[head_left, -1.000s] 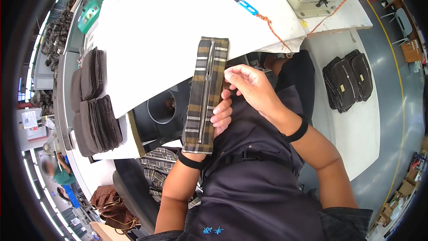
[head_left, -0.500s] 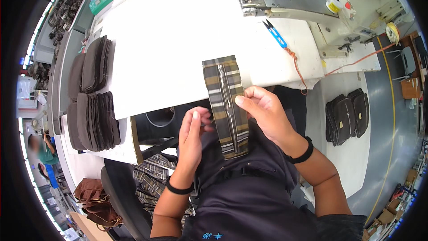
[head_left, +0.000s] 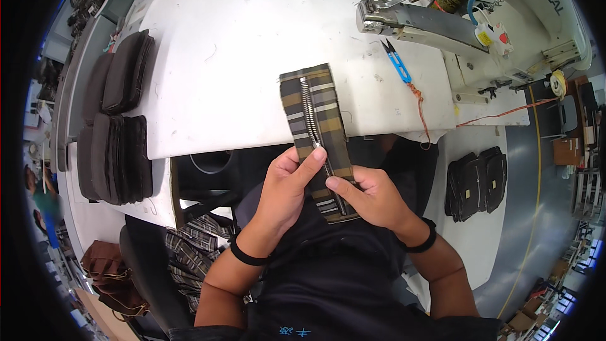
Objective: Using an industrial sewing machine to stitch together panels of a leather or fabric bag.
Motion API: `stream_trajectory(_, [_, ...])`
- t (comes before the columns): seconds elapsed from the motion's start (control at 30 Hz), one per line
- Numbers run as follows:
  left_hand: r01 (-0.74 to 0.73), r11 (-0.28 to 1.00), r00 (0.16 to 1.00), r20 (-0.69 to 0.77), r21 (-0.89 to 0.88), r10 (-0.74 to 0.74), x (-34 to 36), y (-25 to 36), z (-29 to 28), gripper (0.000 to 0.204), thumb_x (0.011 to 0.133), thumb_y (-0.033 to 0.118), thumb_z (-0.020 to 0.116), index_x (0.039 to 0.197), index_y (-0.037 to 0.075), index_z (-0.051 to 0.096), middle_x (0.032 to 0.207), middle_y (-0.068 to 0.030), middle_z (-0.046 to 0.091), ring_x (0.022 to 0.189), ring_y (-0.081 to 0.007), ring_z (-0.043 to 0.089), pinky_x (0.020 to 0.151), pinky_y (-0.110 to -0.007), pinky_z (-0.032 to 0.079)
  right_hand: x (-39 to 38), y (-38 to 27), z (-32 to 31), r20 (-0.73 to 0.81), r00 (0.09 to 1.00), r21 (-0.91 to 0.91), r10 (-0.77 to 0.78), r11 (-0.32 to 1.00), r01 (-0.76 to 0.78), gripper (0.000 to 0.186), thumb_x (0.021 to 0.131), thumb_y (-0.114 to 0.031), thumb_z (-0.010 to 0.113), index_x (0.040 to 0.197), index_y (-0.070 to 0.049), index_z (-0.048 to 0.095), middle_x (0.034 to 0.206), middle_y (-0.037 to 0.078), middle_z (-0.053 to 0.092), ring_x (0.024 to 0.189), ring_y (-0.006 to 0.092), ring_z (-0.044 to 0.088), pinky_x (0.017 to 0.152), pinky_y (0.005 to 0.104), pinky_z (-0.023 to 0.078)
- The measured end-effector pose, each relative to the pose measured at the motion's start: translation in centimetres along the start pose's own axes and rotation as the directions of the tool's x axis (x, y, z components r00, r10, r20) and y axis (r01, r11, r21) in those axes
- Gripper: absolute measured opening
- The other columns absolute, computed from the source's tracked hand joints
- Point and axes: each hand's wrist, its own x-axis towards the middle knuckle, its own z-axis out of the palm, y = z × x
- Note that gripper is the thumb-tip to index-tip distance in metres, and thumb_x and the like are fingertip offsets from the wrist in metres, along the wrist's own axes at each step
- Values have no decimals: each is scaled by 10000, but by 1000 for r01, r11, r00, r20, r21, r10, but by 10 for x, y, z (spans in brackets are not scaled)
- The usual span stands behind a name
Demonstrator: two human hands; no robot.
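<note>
The left hand [head_left: 285,191] and right hand [head_left: 375,199] both grip a plaid cloth strip [head_left: 332,131] with a zipper [head_left: 308,108] at the centre of the frame; its upper part shows against the white tabletop [head_left: 221,76], where blue snips [head_left: 398,68] lie near a sewing machine [head_left: 429,26] at upper right

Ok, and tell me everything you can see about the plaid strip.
The strip is long, narrow, woven-looking cloth in olive, black, grey and white, with a silvery, metal-looking zipper along its length. Its far end slants leftward over the white table; whether it touches there is unclear. The left hand and right hand hold its nearer half from either side.
</note>
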Motion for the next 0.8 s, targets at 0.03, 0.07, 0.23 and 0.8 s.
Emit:
stream_trajectory(0.03, [28,998,1000,3,-63,-28,-1,4,2,241,1065,204,655,1200,12,711,1129,-41,755,982,-89,689,892,-270,540,-2,-1,0,-14,1000,-86,-26,996,25,281,1056,-241,676,1139,26,710,811,2,679,730,46,514,663,264,472])
stream_trajectory(0.07, [55,991,998,7,-125,-55,-1,8,3,239,1070,203,646,1208,16,702,1130,-42,755,989,-97,697,891,-279,551,-3,-2,0,-23,998,-171,-54,984,50,273,1049,-244,684,1086,24,718,777,26,673,682,80,528,643,287,472])
stream_trajectory(0.23, [-87,971,995,30,-221,96,12,39,-16,261,1078,232,625,1228,26,681,1146,-76,760,1044,-144,715,957,-323,559,-12,-25,-6,114,986,-513,-123,842,164,238,1005,-217,708,921,6,705,744,125,632,653,290,592,627,377,485])
stream_trajectory(0.8, [-78,949,977,-168,305,134,25,60,-91,351,1093,311,583,1230,1,672,1124,-90,719,939,-146,688,723,-283,567,56,-41,-50,313,726,-939,-612,-82,335,134,837,-99,637,966,-69,658,907,54,646,981,237,637,1025,428,462])
